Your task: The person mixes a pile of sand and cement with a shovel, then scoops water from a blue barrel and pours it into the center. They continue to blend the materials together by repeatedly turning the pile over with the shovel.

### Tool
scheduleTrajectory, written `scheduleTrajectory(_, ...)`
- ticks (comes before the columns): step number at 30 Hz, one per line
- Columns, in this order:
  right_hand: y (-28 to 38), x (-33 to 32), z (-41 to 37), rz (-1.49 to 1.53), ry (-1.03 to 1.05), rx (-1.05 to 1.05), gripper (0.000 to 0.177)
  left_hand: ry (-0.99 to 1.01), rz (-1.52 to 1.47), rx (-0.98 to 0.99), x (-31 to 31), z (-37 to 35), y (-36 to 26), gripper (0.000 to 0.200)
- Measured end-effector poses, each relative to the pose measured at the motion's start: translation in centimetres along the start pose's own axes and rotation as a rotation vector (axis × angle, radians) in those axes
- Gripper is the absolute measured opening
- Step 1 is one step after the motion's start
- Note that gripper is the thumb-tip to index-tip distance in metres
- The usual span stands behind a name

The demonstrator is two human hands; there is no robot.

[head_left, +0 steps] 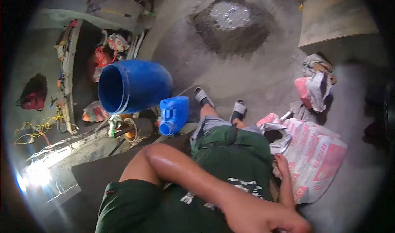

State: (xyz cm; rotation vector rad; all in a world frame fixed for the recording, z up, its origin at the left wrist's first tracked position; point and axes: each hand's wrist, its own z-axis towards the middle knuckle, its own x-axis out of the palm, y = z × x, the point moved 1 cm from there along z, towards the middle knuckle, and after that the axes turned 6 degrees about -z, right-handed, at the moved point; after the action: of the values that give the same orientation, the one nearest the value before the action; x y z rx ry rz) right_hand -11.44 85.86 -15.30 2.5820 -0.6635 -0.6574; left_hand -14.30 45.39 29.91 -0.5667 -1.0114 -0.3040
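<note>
The person wears a dark green T-shirt (230, 159) with white print at 6 o'clock, a red mark on its short sleeve (123, 204), grey shorts (205, 124) and grey slide sandals (240, 106); the left grip (255, 216) is bare.

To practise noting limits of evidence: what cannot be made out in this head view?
Left hand, head view: fingers cut off by the bottom edge.
Right hand, head view: too small to tell its grip.
Sack, head view: print blurred.
Blue barrel, head view: inside lost in shadow.

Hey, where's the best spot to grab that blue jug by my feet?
Probably the neck of the blue jug, just behind its open mouth, reaching from your side: it lies tipped with the mouth towards you, and no handle shows.
</note>
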Motion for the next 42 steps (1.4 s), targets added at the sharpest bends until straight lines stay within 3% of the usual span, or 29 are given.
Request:
scheduleTrajectory(1,0.8,-0.2,0.0,0.076,-0.002,0.121,0.036,0.013,0.026,-0.013,0.0,-0.2,-0.1,0.014)
scheduleTrajectory(5,4.5,-2.2,0.4,-0.024,-0.019,0.076,0.037,0.058,0.072,-0.087,-0.3,-2.3,0.3,0.014)
scheduleTrajectory(7,7.0,-3.4,0.4,-0.018,-0.043,0.055,0.037,0.016,0.594,-0.064,-0.4,-4.1,-1.5,0.031)
scheduleTrajectory(9,12.0,-5.7,-1.0,-0.296,-0.071,-0.136,0.035,-0.049,1.224,-0.135,1.0,-5.7,-4.5,0.026)
scheduleTrajectory(11,16.4,-8.2,-2.1,-0.235,-0.06,-0.204,0.033,-0.205,1.534,-0.354,3.2,-7.6,-7.7,0.024)
scheduleTrajectory(13,22.5,-11.6,-4.9,-0.143,-0.05,-0.295,0.03,-0.244,1.606,-0.396,6.5,-9.5,-10.0,0.023)
scheduleTrajectory(15,31.0,-15.2,-10.8,-0.17,-0.015,-0.526,0.027,0.0,1.796,-0.415,10.7,-10.5,-11.4,0.02)
scheduleTrajectory(18,38.1,-20.3,-19.0,-0.148,0.225,-0.943,0.035,-0.068,1.778,-0.672,18.5,-12.7,-10.9,0.019)
scheduleTrajectory(19,39.6,-21.9,-20.9,-0.2,0.34,-1.185,0.036,-0.074,1.786,-0.702,19.8,-13.3,-10.8,0.019)
scheduleTrajectory(20,39.4,-21.8,-22.2,-0.206,0.232,-1.627,0.041,-0.078,1.791,-0.722,20.8,-13.7,-10.3,0.019)
scheduleTrajectory(21,39.9,-22.3,-24.3,-0.222,0.224,-1.835,0.041,-0.083,1.805,-0.734,21.8,-14.1,-10.1,0.019)
scheduleTrajectory(22,40.6,-22.9,-26.5,-0.247,0.216,-1.911,0.04,-0.09,1.812,-0.742,22.2,-14.6,-9.7,0.019)
scheduleTrajectory(26,41.5,-24.0,-32.4,-0.33,0.089,-2.062,0.037,-0.164,1.79,-0.805,23.7,-16.0,-8.8,0.019)
scheduleTrajectory(32,41.2,-24.8,-34.2,-0.385,-0.015,-2.114,0.034,-0.349,1.682,-0.923,24.2,-19.0,-8.2,0.02)
scheduleTrajectory(42,40.5,-25.8,-34.2,-0.391,-0.06,-2.137,0.028,-0.978,1.258,-1.206,26.6,-26.3,-8.5,0.02)
